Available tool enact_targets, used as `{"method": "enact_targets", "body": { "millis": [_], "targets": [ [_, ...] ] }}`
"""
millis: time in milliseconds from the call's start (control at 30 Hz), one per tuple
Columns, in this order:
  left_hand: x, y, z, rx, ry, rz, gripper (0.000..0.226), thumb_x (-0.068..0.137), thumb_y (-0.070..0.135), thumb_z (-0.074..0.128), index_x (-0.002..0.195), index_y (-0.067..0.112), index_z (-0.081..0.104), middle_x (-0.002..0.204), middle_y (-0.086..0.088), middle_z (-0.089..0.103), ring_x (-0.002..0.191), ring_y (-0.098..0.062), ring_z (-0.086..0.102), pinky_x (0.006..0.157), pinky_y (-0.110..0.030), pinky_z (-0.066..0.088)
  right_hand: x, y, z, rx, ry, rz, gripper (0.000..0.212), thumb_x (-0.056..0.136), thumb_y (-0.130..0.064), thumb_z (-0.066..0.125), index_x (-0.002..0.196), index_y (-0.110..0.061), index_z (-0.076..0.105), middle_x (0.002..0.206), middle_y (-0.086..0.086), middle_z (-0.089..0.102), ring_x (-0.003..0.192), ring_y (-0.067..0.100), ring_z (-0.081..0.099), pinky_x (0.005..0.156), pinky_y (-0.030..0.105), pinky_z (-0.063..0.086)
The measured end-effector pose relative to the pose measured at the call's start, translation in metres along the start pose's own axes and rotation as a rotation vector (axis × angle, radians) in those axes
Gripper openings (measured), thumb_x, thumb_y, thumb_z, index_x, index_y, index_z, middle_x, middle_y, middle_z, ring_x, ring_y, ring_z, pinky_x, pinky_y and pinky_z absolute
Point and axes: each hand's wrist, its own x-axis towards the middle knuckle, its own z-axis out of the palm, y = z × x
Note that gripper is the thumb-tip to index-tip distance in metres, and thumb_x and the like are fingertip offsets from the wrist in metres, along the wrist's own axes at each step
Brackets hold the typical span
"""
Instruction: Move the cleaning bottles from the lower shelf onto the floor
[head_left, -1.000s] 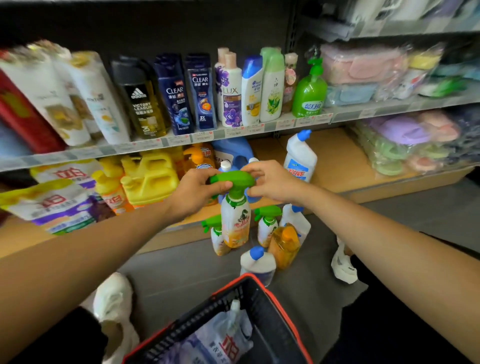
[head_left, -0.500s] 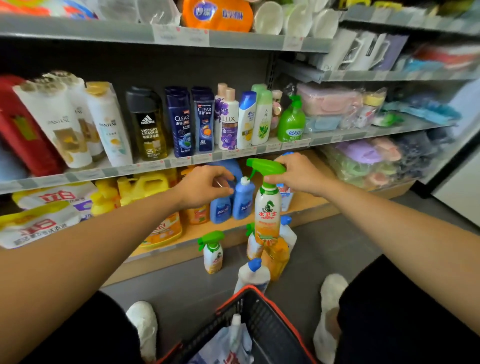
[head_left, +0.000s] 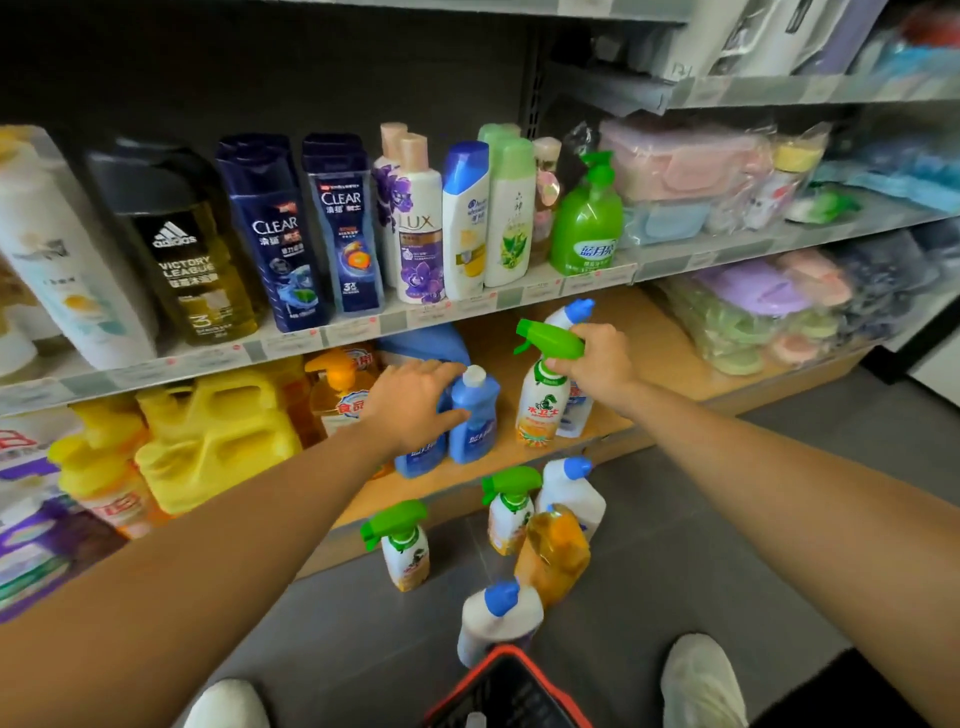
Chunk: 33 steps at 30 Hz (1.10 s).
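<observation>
Okay, closest in: the red rim of a basket (head_left: 506, 656) is seen at the bottom edge, with a white shoe (head_left: 228, 704) to its left and another (head_left: 701, 680) to its right on the grey floor (head_left: 623, 597). Just past the basket a white bottle with a blue cap (head_left: 493, 623) is parked on the floor, and right behind it an orange bottle (head_left: 553, 551) is stood up, with a second white blue-capped bottle (head_left: 571, 488) just behind that. A spray bottle with a green trigger (head_left: 402, 545) is set off to the left, and a second spray bottle (head_left: 509, 506) is tucked in just beside the orange bottle, all of it near the front of the lower shelf (head_left: 665, 358). Further out, a third spray bottle (head_left: 540, 410) is gripped by the right hand (head_left: 597, 364) round the neck, just under its green trigger, and is held upright at the shelf's front edge; whether its base is resting on the board can't be made out. The left hand (head_left: 415, 400) is curled over the tops of two blue bottles (head_left: 475, 421) stood side by side on the shelf, thumb across the front, though which one is clasped can't be told. Behind the right hand another blue-capped bottle (head_left: 571, 312) is stood on the shelf, with yellow jugs (head_left: 208, 436) and an orange pump bottle (head_left: 337, 384) lined up off to the left. Furthest back, shampoo bottles (head_left: 343, 223) and a green pump bottle (head_left: 587, 228) are ranged on the shelf above (head_left: 363, 327).
</observation>
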Motion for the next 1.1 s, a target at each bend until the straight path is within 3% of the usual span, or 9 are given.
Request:
{"method": "enact_targets", "body": {
  "millis": [200,333,467,600,733,833,967,1100],
  "targets": [
    [0.034,-0.020,0.044,0.051,-0.078,-0.143,0.074,0.089,0.060,0.063,0.150,0.026,0.037,0.147,-0.008,0.052,0.130,-0.034,0.050,0.101,-0.045,0.042,0.024,0.040,0.036,0.097,0.090,0.001,0.023,0.078,-0.020,0.084,0.095,-0.009,0.073,0.085,0.006,0.067,0.084,0.026,0.065,0.065,0.032,0.042],
    [0.039,-0.029,0.053,0.074,-0.055,-0.129,0.068,0.087,0.061,0.066,0.143,0.029,0.045,0.127,-0.006,0.064,0.116,-0.031,0.059,0.088,-0.041,0.051,0.037,0.047,0.049,0.104,0.095,-0.028,0.019,0.080,-0.020,0.082,0.094,-0.013,0.071,0.085,0.005,0.067,0.085,0.027,0.064,0.072,0.038,0.050],
    [0.037,-0.031,0.052,-0.049,-0.074,-0.085,0.065,0.086,0.059,0.067,0.143,0.035,0.045,0.116,0.012,0.071,0.110,-0.023,0.064,0.082,-0.038,0.054,0.052,0.049,0.050,0.111,0.086,-0.056,0.022,0.081,-0.020,0.082,0.099,-0.011,0.072,0.089,0.008,0.068,0.088,0.028,0.064,0.074,0.036,0.049],
    [0.034,-0.020,0.055,0.000,0.018,-0.147,0.085,0.079,0.070,0.067,0.150,0.032,0.035,0.126,0.003,0.067,0.112,-0.027,0.065,0.078,-0.038,0.054,0.056,0.046,0.053,0.137,0.084,-0.012,0.035,0.080,-0.024,0.083,0.110,-0.011,0.070,0.101,0.010,0.071,0.097,0.026,0.064,0.078,0.032,0.047],
    [0.047,-0.006,0.053,-0.051,0.115,-0.086,0.093,0.077,0.070,0.069,0.154,0.033,0.032,0.139,0.000,0.058,0.121,-0.028,0.060,0.079,-0.039,0.052,0.044,0.044,0.067,0.394,0.065,0.159,0.042,0.076,-0.015,0.086,0.111,-0.005,0.065,0.099,0.009,0.073,0.092,0.023,0.069,0.088,0.042,0.056],
    [0.059,-0.001,0.050,-0.058,-0.004,-0.085,0.080,0.082,0.068,0.066,0.150,0.041,0.035,0.138,0.003,0.058,0.122,-0.027,0.059,0.081,-0.038,0.048,0.026,0.054,0.092,0.415,0.124,0.311,0.043,0.075,-0.017,0.088,0.109,-0.004,0.064,0.095,0.009,0.073,0.089,0.019,0.067,0.088,0.038,0.056],
    [0.058,-0.008,0.044,-0.001,-0.030,-0.105,0.051,0.085,0.062,0.068,0.127,0.039,0.052,0.121,0.006,0.067,0.110,-0.027,0.063,0.071,-0.034,0.040,0.012,0.067,0.120,0.559,0.042,0.462,0.028,0.079,-0.021,0.085,0.099,-0.012,0.066,0.104,0.015,0.071,0.099,0.035,0.069,0.085,0.052,0.058],
    [0.044,-0.023,0.038,-0.006,-0.052,-0.040,0.046,0.086,0.052,0.071,0.126,0.040,0.051,0.112,0.008,0.067,0.103,-0.028,0.064,0.070,-0.035,0.042,0.028,0.074,0.126,0.717,0.054,0.494,0.021,0.085,-0.027,0.080,0.099,-0.019,0.067,0.111,0.014,0.071,0.097,0.035,0.071,0.076,0.050,0.062]
  ]
}}
